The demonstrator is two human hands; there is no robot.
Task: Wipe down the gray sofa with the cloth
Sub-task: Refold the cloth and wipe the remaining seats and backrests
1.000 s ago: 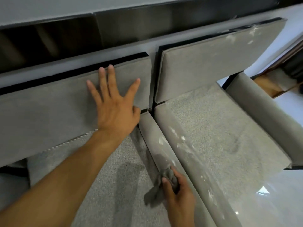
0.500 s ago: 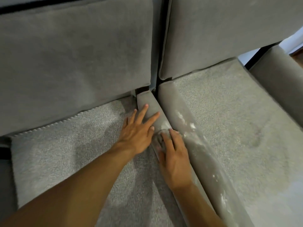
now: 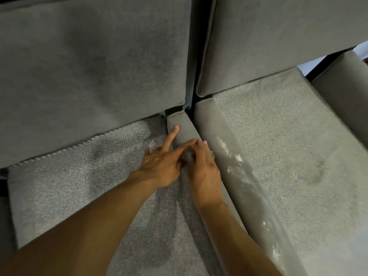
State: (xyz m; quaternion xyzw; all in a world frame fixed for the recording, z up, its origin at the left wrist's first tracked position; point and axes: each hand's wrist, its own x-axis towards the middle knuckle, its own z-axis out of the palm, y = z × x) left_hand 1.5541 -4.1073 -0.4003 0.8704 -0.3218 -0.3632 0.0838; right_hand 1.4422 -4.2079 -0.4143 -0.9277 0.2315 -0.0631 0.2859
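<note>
We press the cloth [image 3: 189, 156], a soft, light wad best pinned under flat fingers, onto the ridge [image 3: 182, 124] of the sofa [image 3: 89, 66], right hand [image 3: 204, 174] nearly straight over it, left hand [image 3: 161, 166] spread, empty, touching alongside.

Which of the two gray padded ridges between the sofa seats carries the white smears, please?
The right gray padded ridge, streaked with white smears; the left ridge, under the left hand and right hand, shows none.
</note>
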